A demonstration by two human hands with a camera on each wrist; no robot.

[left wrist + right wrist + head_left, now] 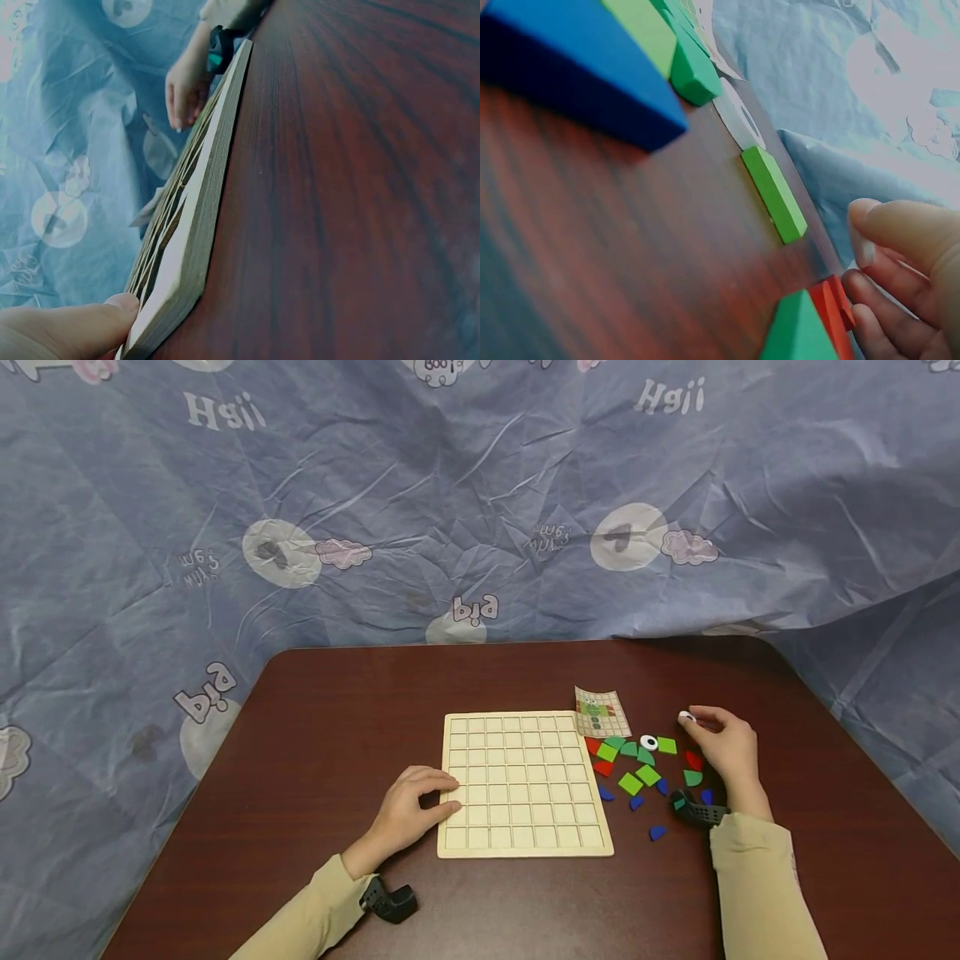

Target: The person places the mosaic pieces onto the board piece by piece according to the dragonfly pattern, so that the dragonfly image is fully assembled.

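**Slip Hazard at the Pinch**

The held eye disc risked slipping — only thumb and fingertip of the right grip pinched it. The board could have shifted, since the left grip, relaxed, merely rested on its left edge. The disc sat between the right grip's fingertips, beyond the loose tiles; the board lay apart, leftward.
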